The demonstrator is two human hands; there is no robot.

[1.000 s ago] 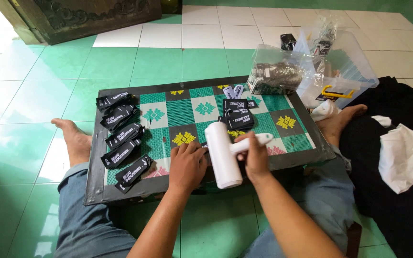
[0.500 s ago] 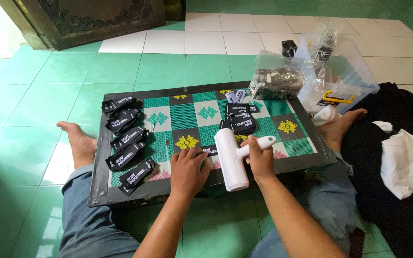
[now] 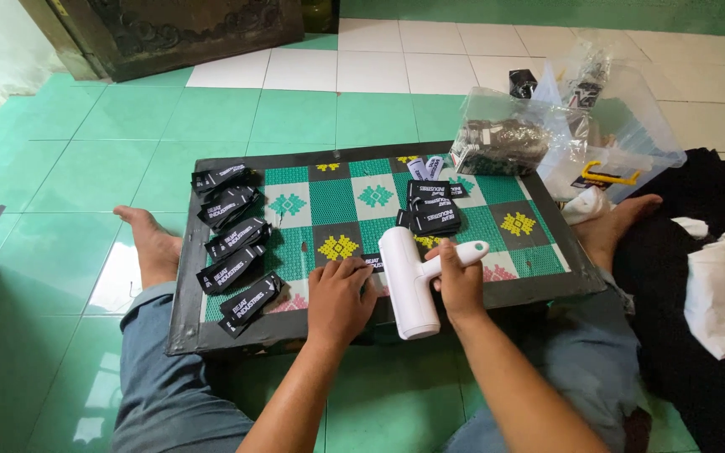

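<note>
Head view looks straight down at a low board (image 3: 211,331) with a green, white and dark checked top, resting across the person's lap over the green tiled floor (image 3: 86,168). Right hand (image 3: 461,281) has its fingers clamped round the handle of a white roller (image 3: 409,281), whose thick drum lies on the board's near edge, pointing toward the person, with the handle sticking out to the right. Left hand (image 3: 339,298) lies palm down just beside the drum, fingers together and slightly curled, pressing a black tag (image 3: 372,262) flat; only the tag's upper edge shows past the fingertips. Beyond the roller sits a small stack of tags (image 3: 434,210), dark with white print, in the board's middle. Over on the left side a row of tag bundles (image 3: 232,243) runs from far edge to near edge, well apart from both hands. At the far right corner a clear bag (image 3: 501,143) of dark pieces rests on the board's edge, and a clear plastic box (image 3: 631,134) stands just behind it on the floor. Bare feet (image 3: 153,243) poke out either side of the board. Black cloth (image 3: 698,277) with a white piece on top is heaped at the right.
</note>
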